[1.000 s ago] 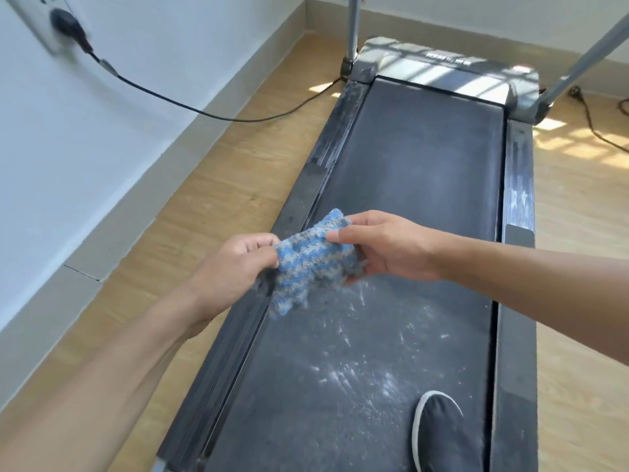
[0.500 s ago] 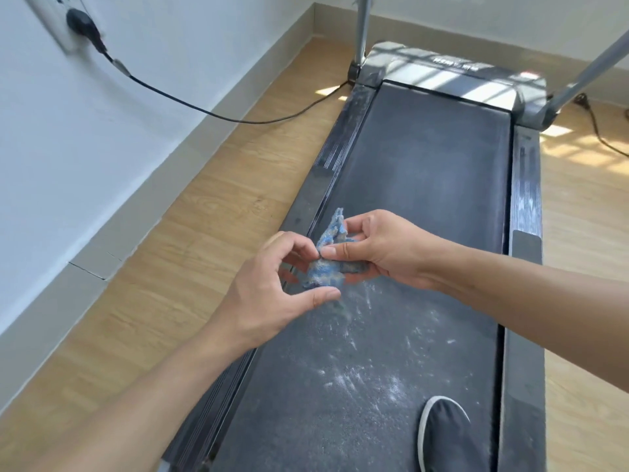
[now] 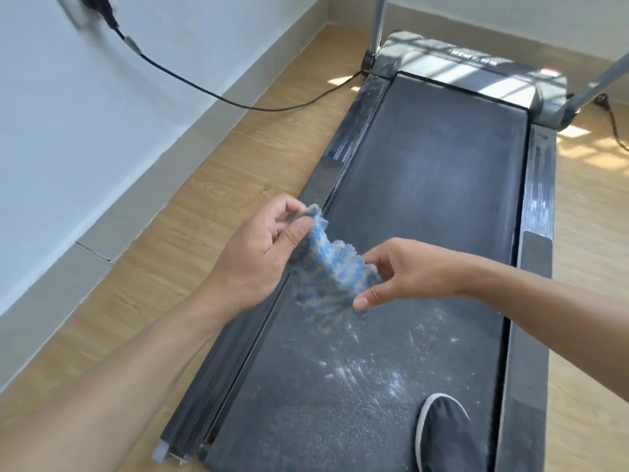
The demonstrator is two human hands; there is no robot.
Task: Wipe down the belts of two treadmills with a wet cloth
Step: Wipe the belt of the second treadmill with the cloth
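The cloth [image 3: 326,264], blue and white and bunched, was held in the air between the two grips. It stretched slantwise over the belt's left edge and did not touch it. The left grip [image 3: 255,253] pinched its far upper end between thumb and curled fingers. The right grip [image 3: 405,270] pinched its near lower end, thumb beneath and fingers above. Both were closed on the cloth and on nothing else.

Under the grips lay the belt [image 3: 425,206]. Nearer the person than the grips it bore white streaks of dust [image 3: 357,373]. Beyond the grips it showed a pale grey film up to the motor cover [image 3: 476,73]. A shoe [image 3: 449,434] stood on the belt, below and to the right of the right grip. Left of the left grip ran the side rail [image 3: 343,148], then the wood floor [image 3: 204,199].

By this, the wiping seemed barely begun at best. The cloth looked as if it was being spread or refolded for use. No clean swathe could be made out, so most of this belt appeared left to do. A second treadmill was not in view, so its state could not be told.
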